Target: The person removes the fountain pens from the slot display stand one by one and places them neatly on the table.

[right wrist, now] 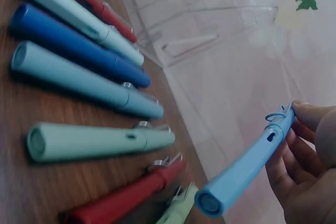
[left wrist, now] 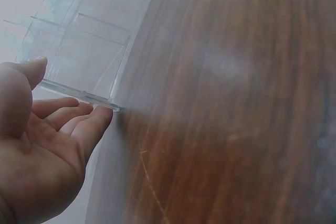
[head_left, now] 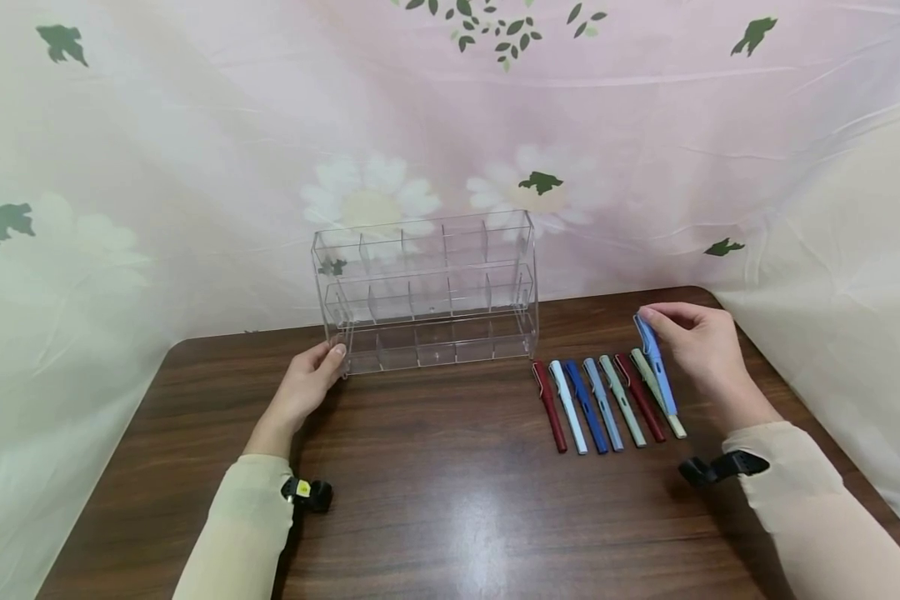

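A clear acrylic pen holder (head_left: 431, 304) with stepped rows of compartments stands at the back of the table. My left hand (head_left: 311, 383) holds its left end, thumb toward the front and fingers (left wrist: 92, 129) along the outer side. Thumb and fingertips of my right hand (head_left: 693, 342) pinch a light blue pen (right wrist: 249, 163) by its clip end. This pen is raised and tilted, its other end pointing down over a green pen (head_left: 648, 382). Beside it lies a dark red pen (head_left: 640, 398), and a pale green pen (head_left: 622, 400) follows to the left.
Further left in the row are a grey-blue pen (head_left: 603, 406), a dark blue pen (head_left: 587, 406), a pale blue pen (head_left: 567, 407) and another dark red pen (head_left: 549, 407). The brown wooden table (head_left: 435, 475) meets a floral cloth backdrop (head_left: 232, 167) behind the holder.
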